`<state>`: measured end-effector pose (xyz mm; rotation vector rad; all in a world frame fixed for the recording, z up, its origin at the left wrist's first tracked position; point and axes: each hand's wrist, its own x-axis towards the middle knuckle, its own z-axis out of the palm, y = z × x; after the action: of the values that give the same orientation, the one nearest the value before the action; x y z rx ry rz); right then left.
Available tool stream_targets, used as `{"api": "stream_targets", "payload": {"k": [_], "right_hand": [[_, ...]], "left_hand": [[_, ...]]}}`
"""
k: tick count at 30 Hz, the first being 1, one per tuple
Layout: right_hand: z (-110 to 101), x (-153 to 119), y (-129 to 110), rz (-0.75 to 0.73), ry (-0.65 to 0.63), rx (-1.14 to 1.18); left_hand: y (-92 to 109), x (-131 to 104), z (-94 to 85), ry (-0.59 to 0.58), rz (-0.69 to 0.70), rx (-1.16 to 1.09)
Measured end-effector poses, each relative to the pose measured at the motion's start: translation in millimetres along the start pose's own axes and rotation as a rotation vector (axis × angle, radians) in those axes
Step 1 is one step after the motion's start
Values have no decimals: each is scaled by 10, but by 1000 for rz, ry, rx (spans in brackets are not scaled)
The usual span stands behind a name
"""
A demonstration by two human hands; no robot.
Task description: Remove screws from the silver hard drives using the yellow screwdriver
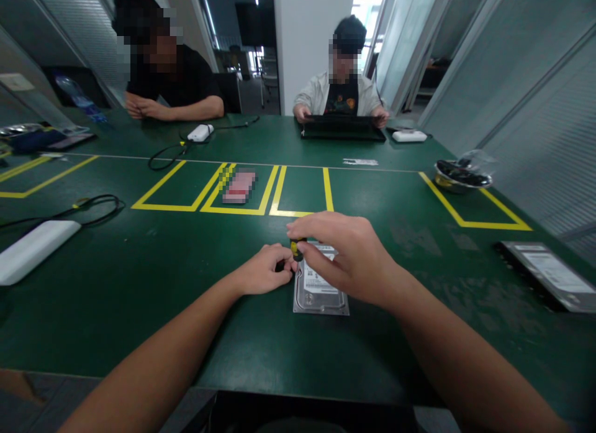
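Observation:
A hard disk drive (321, 299) lies flat on the green table in front of me, its white label partly under my right hand. My right hand (356, 253) grips a screwdriver (297, 249) by its short black and yellow handle, thumb on one side and fingers over the top. The screwdriver stands roughly upright over the drive's left edge; its tip is hidden. My left hand (265, 270) is closed at that same edge, thumb and fingertips drawn together just below the handle. Whatever lies between those fingertips cannot be made out.
Yellow tape outlines mark the table, one around a pinkish blurred item (239, 187). At right are a second hard drive (554, 274) and a metal bowl (460, 178). A white power strip (40, 250) with a black cable lies left. Two people sit opposite, one holding a dark panel (343, 128).

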<state>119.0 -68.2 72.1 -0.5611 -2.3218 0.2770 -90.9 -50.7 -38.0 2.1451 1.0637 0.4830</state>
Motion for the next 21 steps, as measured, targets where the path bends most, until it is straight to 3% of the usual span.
{"api": "stream_targets", "payload": {"k": [7,15,21], "right_hand": [[17,19,31,25,66,-33],[-38,4,13,10,-2,13],[-12,16,36,11,28,9]], "left_hand": [[77,0,-37,-8,-11,37],[28,3,-13,-10,10,28],[43,0,-12,11,2,56]]}}
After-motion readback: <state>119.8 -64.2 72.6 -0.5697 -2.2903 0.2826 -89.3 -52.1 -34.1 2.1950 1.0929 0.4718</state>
